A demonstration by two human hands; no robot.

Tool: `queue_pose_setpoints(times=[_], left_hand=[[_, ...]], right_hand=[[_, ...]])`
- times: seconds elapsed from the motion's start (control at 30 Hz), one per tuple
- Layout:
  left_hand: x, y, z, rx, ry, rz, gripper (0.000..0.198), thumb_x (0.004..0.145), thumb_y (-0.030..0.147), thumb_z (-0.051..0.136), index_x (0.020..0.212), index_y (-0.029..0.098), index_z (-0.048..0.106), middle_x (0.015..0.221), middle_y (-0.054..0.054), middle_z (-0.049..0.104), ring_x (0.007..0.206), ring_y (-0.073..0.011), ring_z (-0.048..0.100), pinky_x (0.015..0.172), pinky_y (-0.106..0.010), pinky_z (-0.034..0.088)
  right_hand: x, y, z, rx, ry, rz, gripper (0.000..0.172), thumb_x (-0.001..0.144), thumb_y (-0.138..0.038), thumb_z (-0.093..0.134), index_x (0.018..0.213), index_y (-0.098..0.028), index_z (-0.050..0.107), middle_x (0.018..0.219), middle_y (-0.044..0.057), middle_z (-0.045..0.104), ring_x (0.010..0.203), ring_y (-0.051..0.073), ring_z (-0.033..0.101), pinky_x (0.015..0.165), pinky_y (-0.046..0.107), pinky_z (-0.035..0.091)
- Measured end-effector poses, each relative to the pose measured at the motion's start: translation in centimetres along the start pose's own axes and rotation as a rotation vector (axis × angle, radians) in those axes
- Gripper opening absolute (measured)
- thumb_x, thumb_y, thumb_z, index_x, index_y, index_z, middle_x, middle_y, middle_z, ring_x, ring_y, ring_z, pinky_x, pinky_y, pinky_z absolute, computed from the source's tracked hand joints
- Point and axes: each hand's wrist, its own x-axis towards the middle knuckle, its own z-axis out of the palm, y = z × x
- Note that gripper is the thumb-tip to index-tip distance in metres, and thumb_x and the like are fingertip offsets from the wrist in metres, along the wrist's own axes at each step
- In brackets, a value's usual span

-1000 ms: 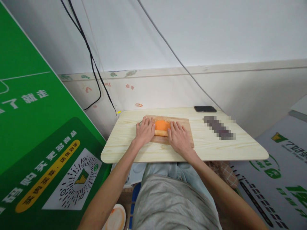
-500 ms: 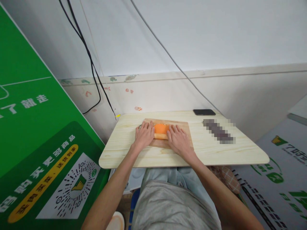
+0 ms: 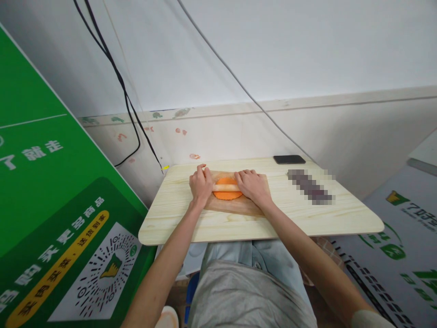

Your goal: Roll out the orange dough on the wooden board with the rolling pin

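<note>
A flat, rounded orange sheet that looks like dough (image 3: 228,195) lies on a wooden board (image 3: 235,207). Across it runs a pale wooden rolling pin (image 3: 226,187), with orange showing both beyond and in front of it. My left hand (image 3: 201,184) is closed round the pin's left end, one finger sticking up. At the opposite end, my right hand (image 3: 251,186) curls over the pin and hides that end. Both hands are above the board.
The board rests on a light wood-grain table (image 3: 177,223) against the wall. A black phone (image 3: 289,159) lies near the back edge, with a pixelated dark item (image 3: 310,187) in front of it. Green signage (image 3: 61,191) stands left and a white printed panel (image 3: 403,218) right.
Both hands and the rolling pin have moved away from me, from the near edge of the orange sheet to across its upper part. The left fingers have curled in more.
</note>
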Motion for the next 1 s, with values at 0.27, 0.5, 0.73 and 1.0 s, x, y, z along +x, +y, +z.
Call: queue_pose_setpoints(times=[0.27,0.5,0.73,1.0], left_hand=[[0.5,-0.3,0.1,-0.074,-0.004,-0.147,0.031,0.112,0.037,0.040,0.131,0.023,0.060,0.099,-0.008,0.081,0.100,-0.0272,0.077,0.091,-0.036,0.052],[0.7,0.0,0.0,-0.048,-0.080,-0.224,0.036,0.114,0.046,0.033,0.136,0.026,0.055,0.099,-0.007,0.082,0.104,-0.0275,0.077,0.088,-0.035,0.052],[0.7,-0.4,-0.3,-0.189,-0.014,-0.237,0.038,0.115,0.043,0.027,0.122,0.026,0.061,0.096,-0.007,0.079,0.097,-0.0273,0.075,0.088,-0.035,0.050],[0.1,-0.8,1.0,-0.102,-0.232,0.166,0.033,0.107,0.033,0.052,0.134,0.023,0.068,0.121,-0.011,0.078,0.125,-0.0279,0.066,0.110,-0.042,0.048]], right_hand=[[0.3,0.7,1.1,0.183,0.179,-0.007,0.056,0.115,-0.047,0.036,0.087,-0.020,0.076,0.096,0.010,0.077,0.084,0.021,0.070,0.076,0.033,0.044],[-0.2,2.2,0.5,0.293,0.005,-0.391,0.016,0.095,-0.032,0.072,0.104,-0.020,0.078,0.110,0.007,0.078,0.100,0.024,0.068,0.089,0.033,0.047],[0.0,2.9,0.3,0.276,-0.011,-0.324,0.023,0.099,-0.031,0.070,0.118,-0.020,0.077,0.121,0.009,0.075,0.112,0.025,0.067,0.100,0.036,0.047],[0.6,3.1,2.0,0.243,0.179,0.071,0.033,0.109,-0.039,0.054,0.131,-0.021,0.071,0.128,0.012,0.071,0.105,0.026,0.071,0.088,0.035,0.051]])
